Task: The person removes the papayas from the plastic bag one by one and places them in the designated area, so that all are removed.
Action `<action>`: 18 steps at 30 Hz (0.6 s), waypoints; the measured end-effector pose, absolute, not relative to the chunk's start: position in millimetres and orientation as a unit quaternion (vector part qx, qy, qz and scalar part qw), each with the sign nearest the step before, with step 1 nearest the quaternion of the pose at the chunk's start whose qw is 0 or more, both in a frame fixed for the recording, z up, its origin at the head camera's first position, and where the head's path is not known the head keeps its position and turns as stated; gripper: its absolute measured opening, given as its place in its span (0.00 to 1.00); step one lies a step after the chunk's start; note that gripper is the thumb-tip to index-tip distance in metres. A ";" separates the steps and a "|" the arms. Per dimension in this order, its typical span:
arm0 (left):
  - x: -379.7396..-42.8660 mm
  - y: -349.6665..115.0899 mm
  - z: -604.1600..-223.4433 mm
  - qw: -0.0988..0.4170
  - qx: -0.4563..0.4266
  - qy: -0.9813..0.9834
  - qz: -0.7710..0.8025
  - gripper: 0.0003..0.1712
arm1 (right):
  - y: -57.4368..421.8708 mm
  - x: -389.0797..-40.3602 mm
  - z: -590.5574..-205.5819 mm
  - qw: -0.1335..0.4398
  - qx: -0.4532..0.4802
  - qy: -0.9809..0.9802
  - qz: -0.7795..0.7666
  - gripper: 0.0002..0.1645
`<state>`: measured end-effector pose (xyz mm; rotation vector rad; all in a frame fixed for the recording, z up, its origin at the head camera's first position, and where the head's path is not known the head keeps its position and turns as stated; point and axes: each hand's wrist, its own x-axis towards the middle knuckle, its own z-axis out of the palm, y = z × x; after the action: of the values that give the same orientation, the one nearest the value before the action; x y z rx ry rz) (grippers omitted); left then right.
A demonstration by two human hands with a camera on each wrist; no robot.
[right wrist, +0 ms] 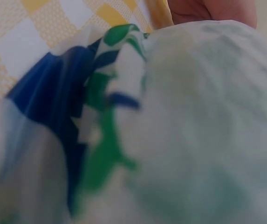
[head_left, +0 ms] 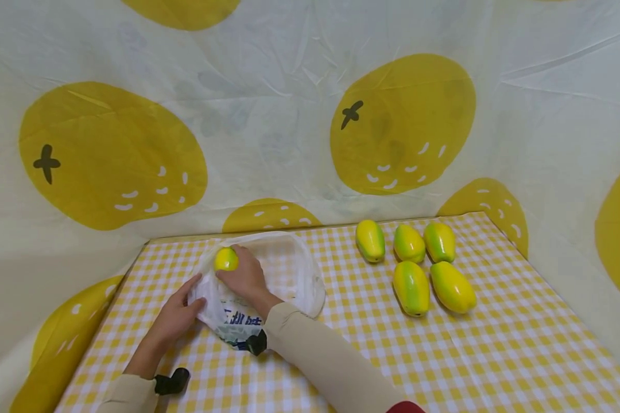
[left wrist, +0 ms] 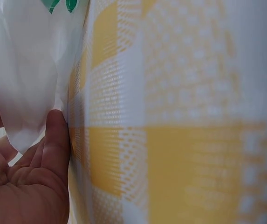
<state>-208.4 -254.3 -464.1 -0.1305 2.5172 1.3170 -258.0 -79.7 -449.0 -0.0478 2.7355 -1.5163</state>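
Note:
A white plastic bag (head_left: 308,284) with blue and green print lies on the table, its mouth spread wide. My left hand (head_left: 178,312) holds the bag's left edge; in the left wrist view the bag's film (left wrist: 26,70) passes between thumb and fingers. My right hand (head_left: 245,275) reaches over the bag's mouth and grips a yellow papaya (head_left: 226,259) near the far left part of the rim. Only one rounded side of that papaya shows. In the right wrist view the printed bag film (right wrist: 194,116) fills most of the picture and hides the right hand.
On the right of the checked table (head_left: 496,355) several yellow-green papayas (head_left: 411,288) lie in two loose rows. A white curtain (head_left: 279,143) printed with big yellow fruit hangs behind and beside the table.

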 end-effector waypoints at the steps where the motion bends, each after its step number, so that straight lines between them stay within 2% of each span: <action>1: -208.6 -254.2 -464.4 0.148 -0.047 0.876 0.457 0.42 | -79.9 -257.8 -449.1 0.009 -0.014 0.873 -0.487 0.41; 18: -207.3 -255.2 -465.1 0.142 -0.033 0.878 0.456 0.41 | -71.4 -253.7 -442.8 0.011 -0.006 0.881 -0.472 0.43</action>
<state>-207.3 -255.2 -465.1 -0.0947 2.5347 1.3148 -253.7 -71.4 -442.8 -0.0194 2.7484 -1.4736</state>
